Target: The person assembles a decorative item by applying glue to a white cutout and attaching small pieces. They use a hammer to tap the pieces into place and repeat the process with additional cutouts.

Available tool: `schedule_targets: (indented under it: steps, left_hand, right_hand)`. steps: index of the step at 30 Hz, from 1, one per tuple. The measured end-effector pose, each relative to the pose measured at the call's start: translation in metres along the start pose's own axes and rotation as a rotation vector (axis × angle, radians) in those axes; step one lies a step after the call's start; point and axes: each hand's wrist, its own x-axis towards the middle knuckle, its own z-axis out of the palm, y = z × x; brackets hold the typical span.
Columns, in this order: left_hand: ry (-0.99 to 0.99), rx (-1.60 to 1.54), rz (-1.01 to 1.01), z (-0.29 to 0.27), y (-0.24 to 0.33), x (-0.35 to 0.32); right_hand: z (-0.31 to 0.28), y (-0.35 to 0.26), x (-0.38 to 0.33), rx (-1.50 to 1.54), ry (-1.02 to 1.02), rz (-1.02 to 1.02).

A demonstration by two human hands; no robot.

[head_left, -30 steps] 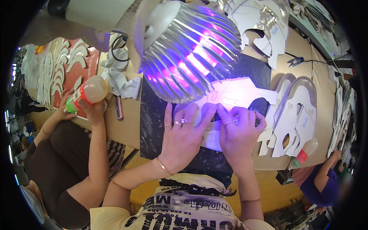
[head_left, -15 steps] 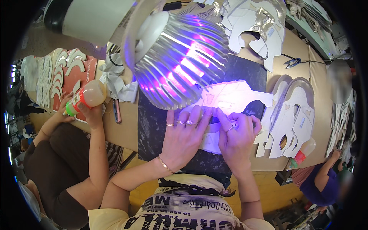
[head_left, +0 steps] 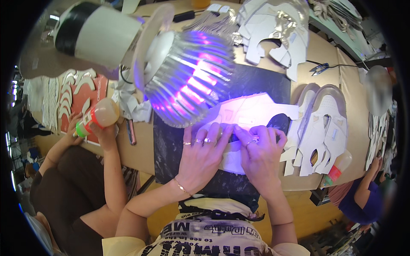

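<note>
A pale shoe upper piece [head_left: 247,112] lies on a dark marbled slab [head_left: 168,153], lit pink-violet by the lamp above. My left hand [head_left: 200,155] rests on its near part, fingers stretched out and lying on the material. Close beside it, my right hand [head_left: 261,158] has curled fingers, with its thumb and fingertips meeting the piece near my left fingertips. A small patterned thing shows between the right fingers, too hidden to name. Part of the upper sticks out below, between both hands.
A ribbed metal lamp [head_left: 192,81] hangs low over the work. Stacked shoe uppers [head_left: 322,132] lie to the right, more [head_left: 277,32] at the back. Small snips [head_left: 320,68] lie far right. At left, a co-worker holds a glue bottle [head_left: 102,114] beside a red board [head_left: 101,87].
The view has shifted slightly, so the lamp sits lower and further left. Both my hands stay at the same spot on the upper, with only slight finger movement.
</note>
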Motion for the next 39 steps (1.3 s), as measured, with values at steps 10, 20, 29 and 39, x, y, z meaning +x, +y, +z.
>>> schedule_targets:
  steps: [10,20,29,39]
  left_hand:
    - [0.095,-0.125,0.038,-0.012,-0.013,0.022]
    - [0.152,-0.151,-0.037,-0.003,-0.012,0.016]
    - [0.078,-0.339,-0.131,-0.007,-0.003,-0.013]
    - [0.133,-0.183,0.025,-0.005,0.005,-0.025]
  right_hand:
    - [0.005,-0.004,0.004,-0.092,-0.002,0.105]
    - [0.013,-0.001,-0.008,0.054,0.119,0.209]
    - [0.013,0.009,-0.022,0.405,0.148,0.202]
    - [0.016,0.006,-0.02,0.478,0.157,0.182]
